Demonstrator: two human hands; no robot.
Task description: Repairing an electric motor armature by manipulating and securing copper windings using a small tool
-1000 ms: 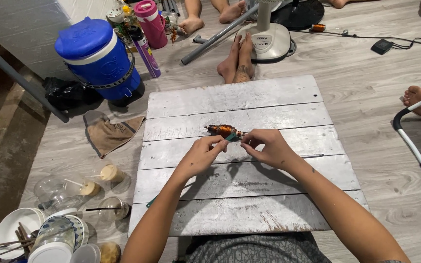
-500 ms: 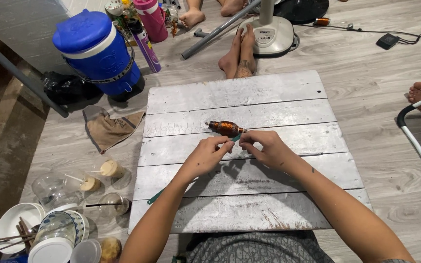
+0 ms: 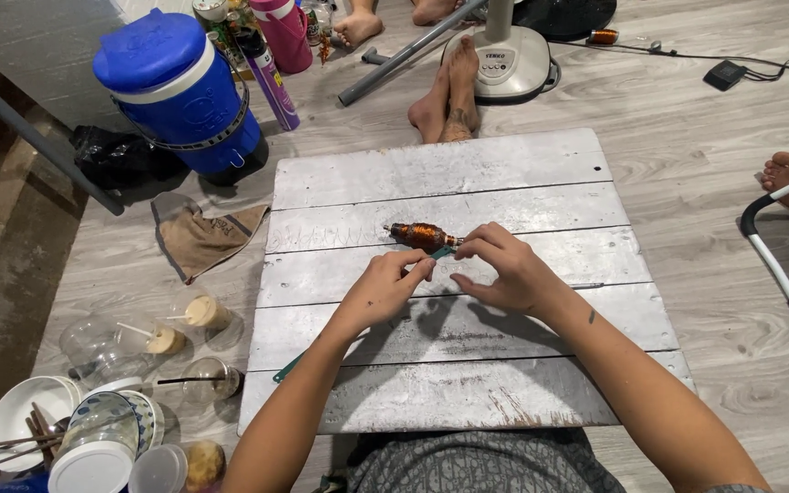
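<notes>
A small spindle-shaped part wound with copper-brown wire lies just above a grey-white plank board on the floor. My left hand and my right hand meet at its near end, fingertips pinched around a small teal strip attached there. Both hands hover low over the board's middle planks. A green thin tool pokes out from under my left forearm at the board's left edge.
A blue water cooler, a pink bottle and a purple can stand far left. A tan cloth, plastic cups and bowls lie left of the board. Other people's bare feet rest by a fan base; cables run right.
The view has shifted slightly. My hands and the wound part stay together in the same pinch over the board, with only small finger movement.
</notes>
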